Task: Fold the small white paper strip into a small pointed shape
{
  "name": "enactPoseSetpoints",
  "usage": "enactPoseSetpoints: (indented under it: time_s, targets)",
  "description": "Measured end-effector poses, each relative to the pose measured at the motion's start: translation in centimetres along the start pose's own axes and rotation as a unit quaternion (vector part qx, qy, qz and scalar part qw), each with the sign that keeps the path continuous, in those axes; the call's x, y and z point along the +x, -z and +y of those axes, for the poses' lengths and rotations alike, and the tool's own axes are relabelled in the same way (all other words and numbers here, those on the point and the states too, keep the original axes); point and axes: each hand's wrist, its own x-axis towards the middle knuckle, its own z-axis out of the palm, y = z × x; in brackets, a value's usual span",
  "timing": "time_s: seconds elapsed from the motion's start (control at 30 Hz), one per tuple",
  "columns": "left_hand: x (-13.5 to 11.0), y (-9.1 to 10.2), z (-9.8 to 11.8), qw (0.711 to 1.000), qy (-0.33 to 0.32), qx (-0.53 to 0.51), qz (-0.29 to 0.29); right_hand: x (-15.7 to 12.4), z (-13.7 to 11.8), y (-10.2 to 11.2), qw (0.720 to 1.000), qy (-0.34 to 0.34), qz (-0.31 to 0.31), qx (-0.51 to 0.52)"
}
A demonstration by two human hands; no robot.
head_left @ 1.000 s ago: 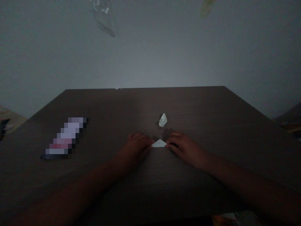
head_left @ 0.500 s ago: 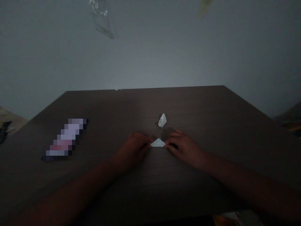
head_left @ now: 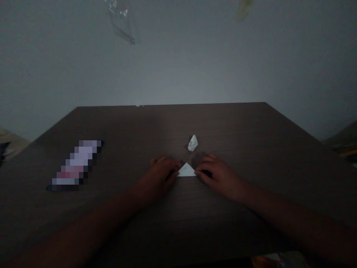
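Observation:
Between my two hands is a small piece of white paper (head_left: 186,170), folded into a triangle with its point away from me and a flat strip along the near edge. My left hand (head_left: 161,174) pinches its left corner between thumb and fingers. At the opposite corner, my right hand (head_left: 216,173) grips the paper the same way. Just beyond the hands, a second folded white paper piece (head_left: 192,143) stands on the dark table, shaped like a small boat. The fingertips partly cover both corners of the held paper.
A phone (head_left: 76,163) with a blurred-out screen lies on the left of the dark wooden table (head_left: 125,130). Behind the far edge rises a grey wall (head_left: 178,56), where a clear plastic bag (head_left: 121,22) hangs. A colourful item (head_left: 279,259) shows at the near edge.
The held triangle looks slightly taller, with more of its face showing towards me. Both hands keep their pinch and have barely moved. The other paper piece stays put.

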Motion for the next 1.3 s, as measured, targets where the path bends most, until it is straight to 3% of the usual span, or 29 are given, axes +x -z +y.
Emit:
enactPoseSetpoints:
  time_s: [0.17, 0.43, 0.67, 0.9, 1.03, 1.3]
  targets:
    - [0.2, -0.3, 0.0, 1.0, -0.009, 0.013, 0.002, 0.1, 0.3, -0.6, 0.999, -0.028, 0.029, 0.013]
    - [0.5, -0.4, 0.2, 0.998, 0.029, 0.049, 0.016, 0.3, 0.5, -1.1, 0.998, -0.037, 0.048, 0.009]
    - [0.3, 0.3, 0.9, 0.995, -0.039, 0.085, -0.031, 0.0, -0.5, -0.8, 0.994, 0.004, 0.012, -0.11]
    - [0.2, 1.0, 0.3, 0.992, -0.103, 0.034, -0.057, -0.4, -1.1, 0.0, 0.983, -0.002, 0.001, -0.186]
    - [0.0, 1.0, 1.1, 0.989, -0.119, 0.023, -0.088, -0.5, -1.7, 0.3, 0.979, -0.007, -0.018, -0.202]
    - [-0.5, 1.3, 2.6, 0.989, -0.132, 0.005, -0.064, -1.0, -3.0, -0.8, 0.982, -0.029, 0.003, -0.189]
